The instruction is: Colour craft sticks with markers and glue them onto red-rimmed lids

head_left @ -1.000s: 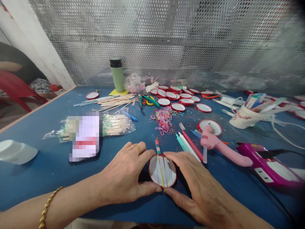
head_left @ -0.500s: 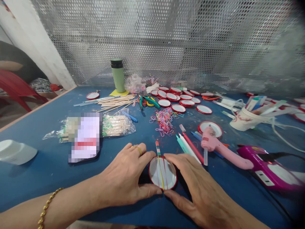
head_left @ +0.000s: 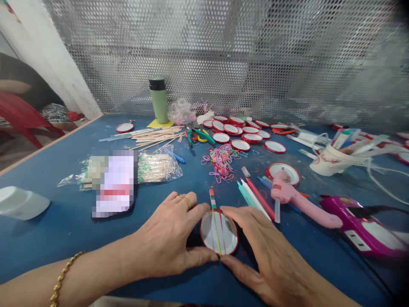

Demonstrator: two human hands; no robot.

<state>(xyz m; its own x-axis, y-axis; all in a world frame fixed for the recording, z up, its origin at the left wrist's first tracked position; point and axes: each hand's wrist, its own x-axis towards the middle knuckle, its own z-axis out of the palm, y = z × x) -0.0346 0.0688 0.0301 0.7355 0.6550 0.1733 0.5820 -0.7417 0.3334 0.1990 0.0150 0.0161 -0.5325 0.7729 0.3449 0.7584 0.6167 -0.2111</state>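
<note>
1. The left hand (head_left: 166, 238) is resting on the blue table (head_left: 64, 247) at the near edge. It is curling half open, with thumb and forefinger pressing the left side of a red-rimmed lid (head_left: 219, 232).
2. The right hand (head_left: 265, 251) is mirroring it. Its thumb and forefinger are hugging the lid's right rim, and its other fingers are lying loosely spread on the table.
3. The lid is lying flat between the two hands, white inside facing up. Thin rubber bands are running across it from the near rim to the far one.
4. A striped stick (head_left: 211, 198) is poking out from under the lid's far rim, pointing away from the person.
5. Several marker pens (head_left: 254, 194) are lying just right of the stick. Beside them a pink glue gun (head_left: 297, 200) is lying on its side, and a magenta glue gun (head_left: 361, 224) is sitting further right.
6. A heap of coloured rubber bands (head_left: 220, 161) is lying beyond the stick, with more red-rimmed lids (head_left: 243, 130) spread out behind it.
7. A packet of wooden sticks (head_left: 156, 167) is lying to the left, well apart from the hands, and a green flask (head_left: 159, 100) is standing upright near the mesh wall.
</note>
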